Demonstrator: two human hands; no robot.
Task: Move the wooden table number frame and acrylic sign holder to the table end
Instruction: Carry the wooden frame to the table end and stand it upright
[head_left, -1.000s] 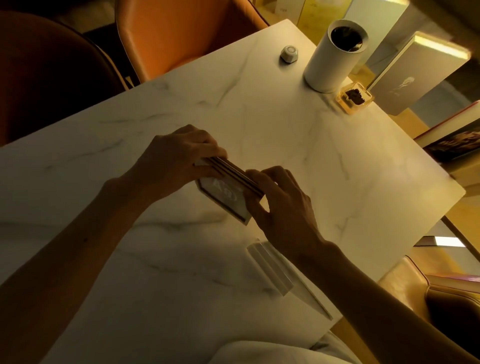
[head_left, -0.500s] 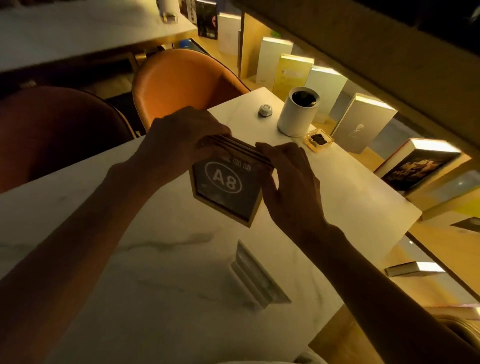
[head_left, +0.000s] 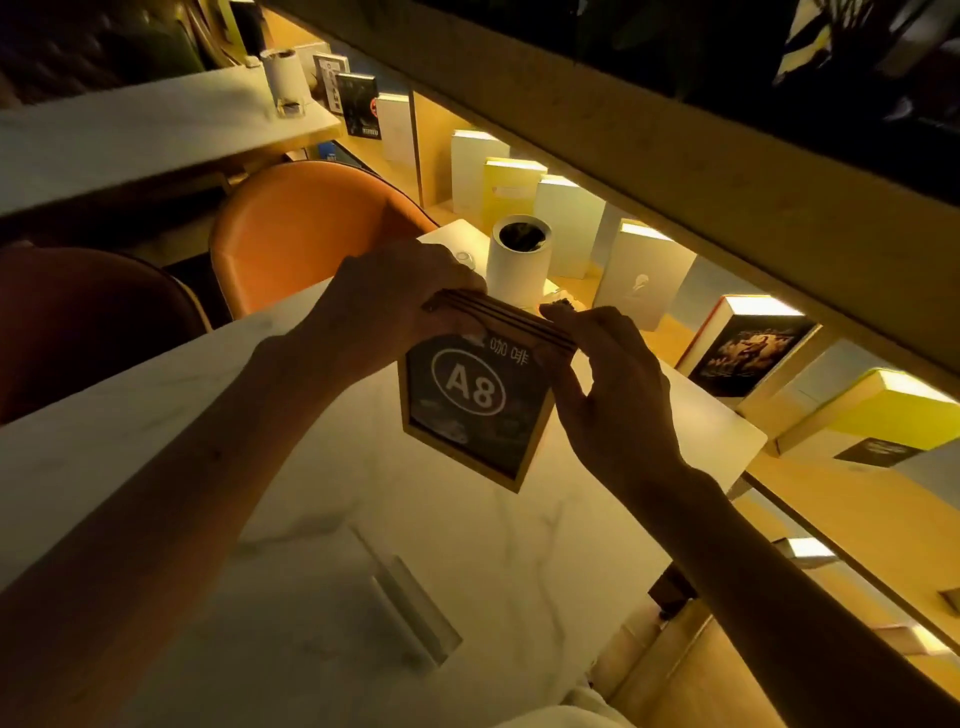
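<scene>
frame (head_left: 470, 410): wooden, dark "A8" card facing the camera, held up off the table between both hands, lower corner pointing down, clear of the marble.
table (head_left: 519, 551): white marble; frame hangs over its far half.
chair (head_left: 306, 228): orange, behind the table's far left edge.
left hand (head_left: 387, 306): closed over the frame's top left edge, fingers wrapped over the slotted top.
right hand (head_left: 605, 395): curled on the frame's top right corner, thumb on the right side, fingertips on top; partly open, not a fist.
books (head_left: 748, 348): row standing on the lit shelf right of the table.
holder (head_left: 402, 603): clear acrylic, on the table near the camera, below and left of the frame, between the two forearms, touched by neither hand.
cup (head_left: 519, 260): white cylinder at the table's far end, just behind the frame's top edge and between the hands.
small item by cup (head_left: 558, 300): dark, mostly hidden behind the right fingertips; cannot tell what it is.
</scene>
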